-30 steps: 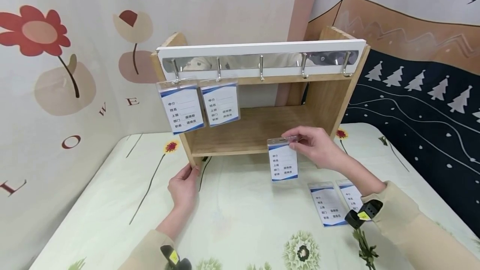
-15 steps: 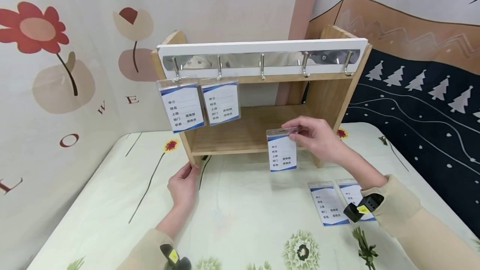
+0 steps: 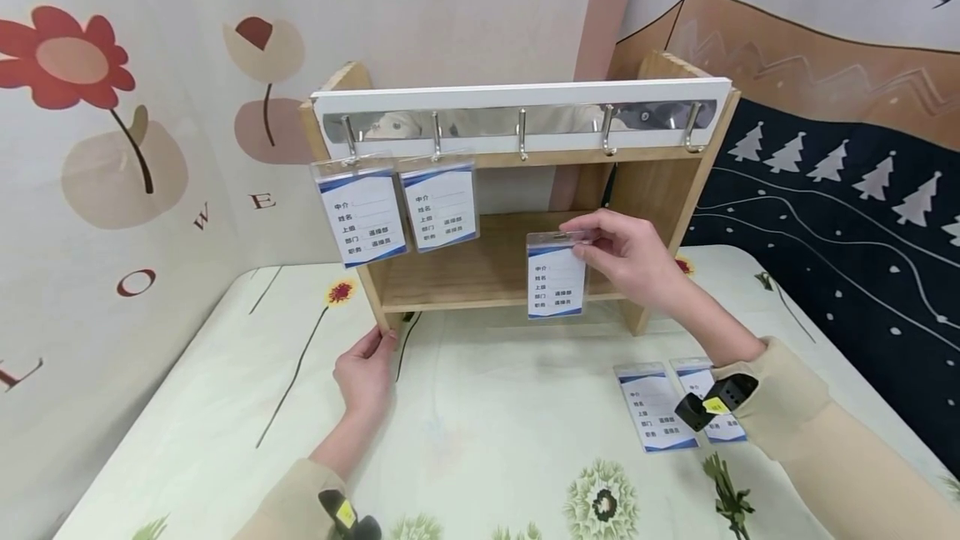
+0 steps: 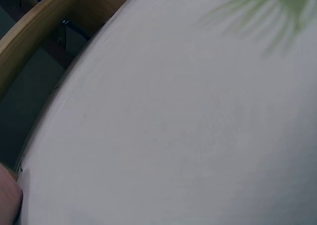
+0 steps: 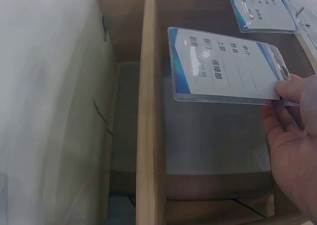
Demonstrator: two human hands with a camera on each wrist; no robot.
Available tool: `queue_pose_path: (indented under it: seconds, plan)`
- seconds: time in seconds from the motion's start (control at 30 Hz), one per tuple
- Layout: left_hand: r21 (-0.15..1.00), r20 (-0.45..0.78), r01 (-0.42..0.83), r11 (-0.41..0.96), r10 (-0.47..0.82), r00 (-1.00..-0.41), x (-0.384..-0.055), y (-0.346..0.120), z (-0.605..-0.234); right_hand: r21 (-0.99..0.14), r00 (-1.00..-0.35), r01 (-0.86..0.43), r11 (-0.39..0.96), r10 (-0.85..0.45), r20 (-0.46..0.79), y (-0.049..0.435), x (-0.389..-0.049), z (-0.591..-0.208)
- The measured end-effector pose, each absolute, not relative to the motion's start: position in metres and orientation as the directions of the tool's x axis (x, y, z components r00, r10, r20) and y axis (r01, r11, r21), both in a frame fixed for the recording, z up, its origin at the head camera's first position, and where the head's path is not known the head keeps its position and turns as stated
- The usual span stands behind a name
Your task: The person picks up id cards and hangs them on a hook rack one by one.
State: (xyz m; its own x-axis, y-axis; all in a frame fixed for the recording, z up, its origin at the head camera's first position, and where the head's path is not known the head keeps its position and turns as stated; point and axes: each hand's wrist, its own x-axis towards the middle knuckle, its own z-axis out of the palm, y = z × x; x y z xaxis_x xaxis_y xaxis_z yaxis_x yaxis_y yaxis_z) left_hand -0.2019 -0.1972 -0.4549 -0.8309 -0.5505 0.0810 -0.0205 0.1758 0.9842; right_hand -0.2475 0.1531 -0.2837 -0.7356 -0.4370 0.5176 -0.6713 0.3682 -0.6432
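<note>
My right hand (image 3: 632,261) pinches a clear-sleeved name badge (image 3: 556,280) by its top right corner, in front of the wooden rack's (image 3: 502,300) lower shelf. In the right wrist view the badge (image 5: 223,66) faces the camera, thumb near its slot. Above it runs a white rail (image 3: 495,97) with several metal hooks; the middle hook (image 3: 522,136) is bare. Two badges hang at the left, one badge (image 3: 363,215) on the leftmost hook and another badge (image 3: 441,205) beside it. My left hand (image 3: 365,377) grips the foot of the rack's left side panel between thumb and fingers.
Two more badges lie on the table at the right, one badge (image 3: 656,408) in full view and another badge (image 3: 701,382) partly behind the right wrist's camera (image 3: 716,402). A flower-printed cloth (image 3: 480,440) covers the table. Printed curtains (image 3: 450,15) stand behind.
My right hand has lifted the badge upward and slightly left, from below the lower shelf's edge to in front of the shelf. The left hand stays at the rack's foot.
</note>
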Motion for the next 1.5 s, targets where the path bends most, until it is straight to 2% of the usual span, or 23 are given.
queue_pose_path:
  seconds: [0.73, 1.17, 1.5]
  plan:
    - [0.985, 0.074, -0.024, 0.171, -0.543, -0.836, -0.201, -0.198, -0.456, -0.56, -0.612, -0.791, 0.249, -0.36, 0.704, 0.135, -0.249, -0.27]
    - [0.986, 0.059, -0.034, 0.163, -0.535, -0.843, -0.201, -0.198, -0.455, -0.468, -0.491, -0.871, 0.15, -0.327, 0.807, 0.122, -0.249, -0.253]
    - [0.985, 0.065, -0.031, 0.167, -0.538, -0.841, -0.201, -0.199, -0.455, -0.465, -0.469, -0.881, 0.085, -0.283, 0.837, 0.113, -0.247, -0.247]
